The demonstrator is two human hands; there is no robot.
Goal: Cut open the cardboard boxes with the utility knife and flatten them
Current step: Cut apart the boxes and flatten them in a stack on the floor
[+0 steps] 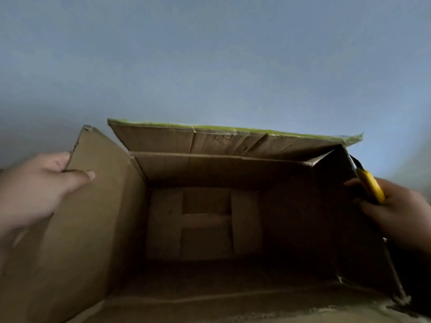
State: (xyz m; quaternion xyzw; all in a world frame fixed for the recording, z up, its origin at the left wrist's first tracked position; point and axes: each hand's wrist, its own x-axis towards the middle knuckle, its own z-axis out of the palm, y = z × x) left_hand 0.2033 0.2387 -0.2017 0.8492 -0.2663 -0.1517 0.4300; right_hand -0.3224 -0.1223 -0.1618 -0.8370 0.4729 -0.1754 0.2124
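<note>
- Cardboard box point(210, 229) fills lower frame, top open.
- Left hand point(35, 183) pinches the left flap point(100, 173) — keep it braced.
- Right hand point(396, 210) grips utility knife point(370, 187) at right wall; cut along the corner, blade away from fingers.

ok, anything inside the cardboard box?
The cardboard box looks empty: only its folded bottom flaps show. The near-right inner corner is too dark to check.

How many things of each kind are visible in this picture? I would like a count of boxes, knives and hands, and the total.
Cardboard box: 1, open at the top
Utility knife: 1, yellow and black
Hands: 2, the left hand holding a box flap and the right hand holding the knife
Total: 4
</note>
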